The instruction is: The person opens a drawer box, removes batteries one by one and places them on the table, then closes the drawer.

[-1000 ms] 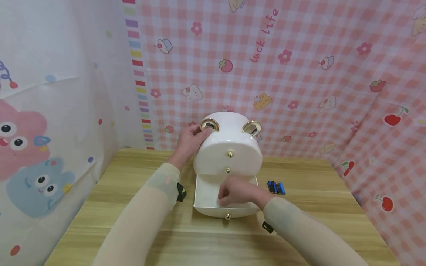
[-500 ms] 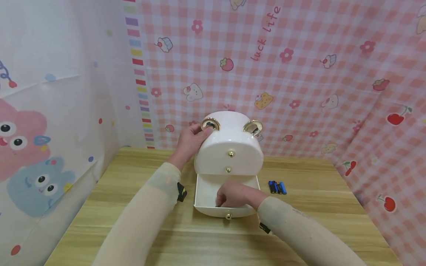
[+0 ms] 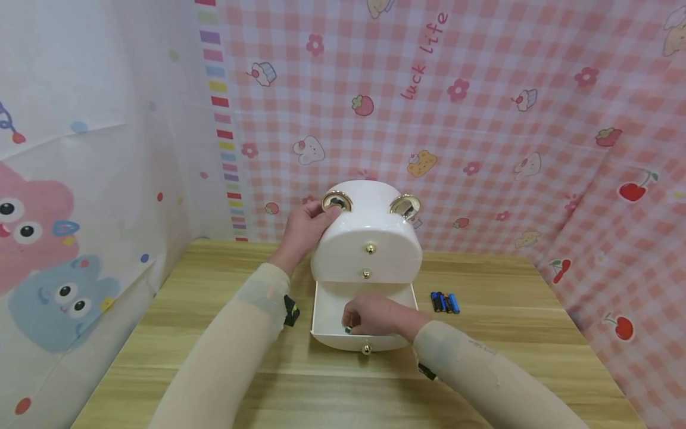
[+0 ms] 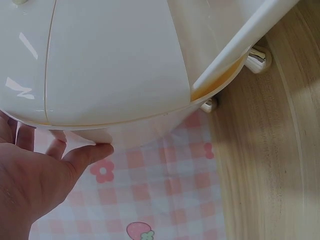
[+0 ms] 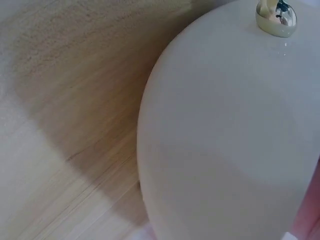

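A white bear-shaped drawer box (image 3: pixel 370 256) stands on the table with gold-rimmed ears and gold knobs. Its bottom drawer (image 3: pixel 328 304) is pulled out. My left hand (image 3: pixel 305 229) rests against the box's left side below the gold ear (image 3: pixel 336 201); in the left wrist view its thumb lies along the white shell. Inside the drawer, my right hand (image 3: pixel 370 316) has curled fingers pinching a small dark-green thing (image 3: pixel 348 329), mostly hidden by them. The right wrist view is filled by the drawer front (image 5: pixel 225 120) and its gold knob (image 5: pixel 276 19).
Several blue-and-black batteries (image 3: pixel 445 302) lie side by side on the wooden table (image 3: pixel 493 298), right of the box. A pink checked cloth (image 3: pixel 343 131) hangs behind, and a white printed cloth (image 3: pixel 107 179) hangs on the left.
My right hand has shifted slightly left within the drawer, and the dark-green thing shows more at its fingertips. The left hand stays at the box's side.
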`<state>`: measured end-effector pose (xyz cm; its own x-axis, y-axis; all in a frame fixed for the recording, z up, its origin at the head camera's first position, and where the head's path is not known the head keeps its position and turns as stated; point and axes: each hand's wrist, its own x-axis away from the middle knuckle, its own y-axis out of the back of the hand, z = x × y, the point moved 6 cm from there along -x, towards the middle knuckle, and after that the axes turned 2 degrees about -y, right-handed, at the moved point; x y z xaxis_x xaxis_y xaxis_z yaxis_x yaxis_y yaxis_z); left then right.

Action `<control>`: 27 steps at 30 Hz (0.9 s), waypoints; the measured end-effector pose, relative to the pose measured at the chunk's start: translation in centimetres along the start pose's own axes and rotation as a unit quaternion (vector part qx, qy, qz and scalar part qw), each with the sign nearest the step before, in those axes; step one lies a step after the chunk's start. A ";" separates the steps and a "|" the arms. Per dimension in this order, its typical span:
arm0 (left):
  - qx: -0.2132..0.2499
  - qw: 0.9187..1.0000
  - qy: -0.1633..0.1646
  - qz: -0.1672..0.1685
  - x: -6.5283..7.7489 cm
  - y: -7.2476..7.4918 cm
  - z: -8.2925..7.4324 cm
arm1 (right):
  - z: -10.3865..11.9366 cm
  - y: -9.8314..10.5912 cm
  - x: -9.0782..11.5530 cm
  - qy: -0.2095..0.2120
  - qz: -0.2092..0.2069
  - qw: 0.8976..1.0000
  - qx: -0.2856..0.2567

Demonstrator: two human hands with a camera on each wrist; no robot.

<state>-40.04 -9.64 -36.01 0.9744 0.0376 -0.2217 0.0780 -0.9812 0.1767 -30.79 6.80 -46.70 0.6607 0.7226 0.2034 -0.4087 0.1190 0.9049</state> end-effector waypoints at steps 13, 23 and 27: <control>0.006 1.000 0.007 0.005 0.0 0.0 0.0 | -0.1 0.5 0.4 0.001 -0.024 1.000 0.007; 0.008 1.000 0.013 0.006 0.0 0.0 0.1 | -0.1 0.7 0.5 0.067 -0.006 0.996 0.066; 0.008 1.000 0.010 0.006 0.0 0.0 0.0 | 0.0 0.8 0.7 0.084 -0.006 0.992 0.090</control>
<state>-40.02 -9.61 -36.03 0.9793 0.0289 -0.2002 0.0625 -0.9845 0.1638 -30.67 7.37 -45.85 0.5437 0.8273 0.1411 -0.2732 0.0155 0.9618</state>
